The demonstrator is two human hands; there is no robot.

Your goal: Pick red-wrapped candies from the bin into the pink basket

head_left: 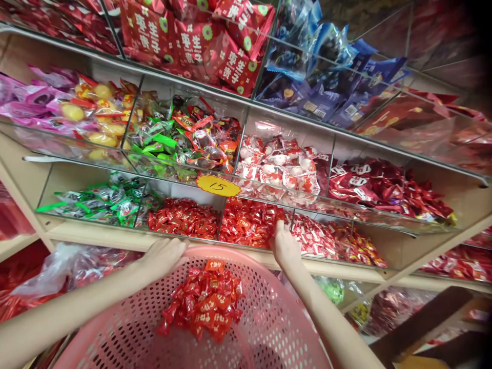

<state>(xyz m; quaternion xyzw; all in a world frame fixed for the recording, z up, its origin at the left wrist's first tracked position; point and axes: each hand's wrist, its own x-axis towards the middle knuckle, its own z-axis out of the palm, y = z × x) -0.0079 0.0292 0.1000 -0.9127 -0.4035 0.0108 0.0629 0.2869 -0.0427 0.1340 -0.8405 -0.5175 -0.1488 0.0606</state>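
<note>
A pink perforated plastic basket [284,312] is tilted toward me below the shelf, with a heap of red wrapped candies [209,302] inside. My left hand [167,254] is closed at the basket's upper left rim, its fingertips partly hidden. At the front edge of a lower shelf compartment, my right hand [285,246] has its fingers curled in against red wrapped candies [248,220] of the same look. Some red wrapping shows at its fingertips; how many pieces it holds is hidden.
Clear dividers split the shelves. Beside the red candies lie more red sweets [182,218], green-wrapped ones [111,197] and red-and-white ones [313,236]. A yellow price tag [218,185] marked 15 hangs above. A dark wooden bar [423,318] stands at lower right.
</note>
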